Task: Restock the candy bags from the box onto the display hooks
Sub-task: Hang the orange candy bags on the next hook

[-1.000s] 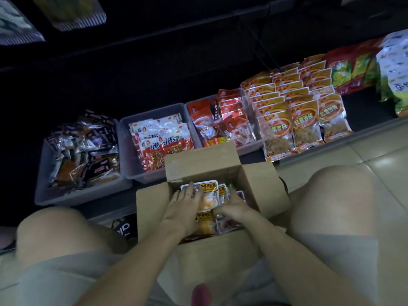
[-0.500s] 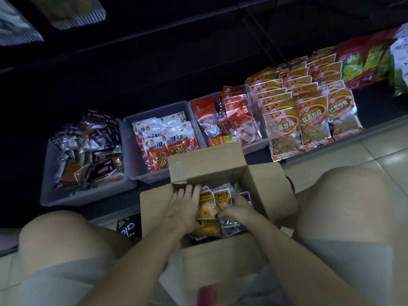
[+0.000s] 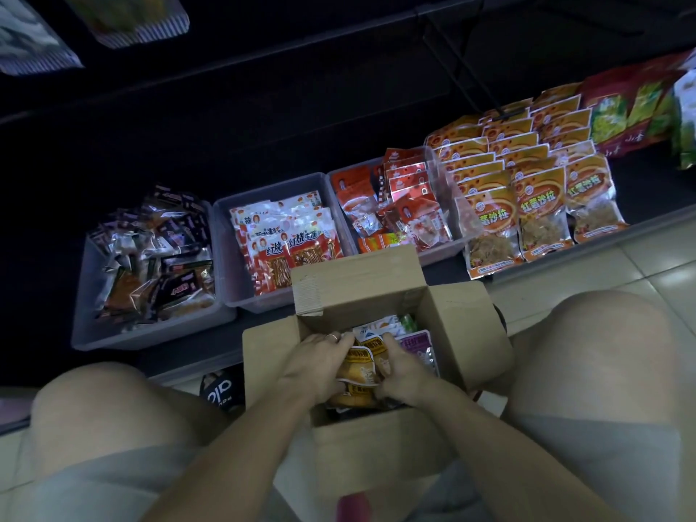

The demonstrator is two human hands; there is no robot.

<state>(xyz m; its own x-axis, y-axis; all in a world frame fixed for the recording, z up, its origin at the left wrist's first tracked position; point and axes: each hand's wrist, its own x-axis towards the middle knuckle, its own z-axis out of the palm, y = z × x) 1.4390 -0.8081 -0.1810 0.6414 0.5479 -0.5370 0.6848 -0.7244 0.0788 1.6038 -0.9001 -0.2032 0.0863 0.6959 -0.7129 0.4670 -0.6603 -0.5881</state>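
An open cardboard box (image 3: 380, 438) sits on the floor between the person's bent knees, its flaps folded outward, and both hands are down inside it. The left hand (image 3: 320, 365) curls over the left edge of a small stack of yellow candy bags (image 3: 362, 365), a ring showing on one finger, while the right hand (image 3: 401, 371) closes on the same stack from the right; the two hands sit close together with the bags pinched between them. More packets lie in the box beside and behind that stack, among them a purple bag (image 3: 418, 342) and a white one, though the dim light makes their labels hard to read. Beyond the box, on a low dark shelf, three clear plastic bins stand in a row: the left bin (image 3: 124, 339) holds dark-wrapped snacks, the middle bin (image 3: 233, 265) holds red-and-white packets, and the right bin (image 3: 448, 205) holds red packets. To the right of the bins, orange snack bags (image 3: 538, 205) lie in overlapping rows, with red-and-green bags (image 3: 632, 111) farther right. Pale floor tiles (image 3: 587, 273) show at the right edge.
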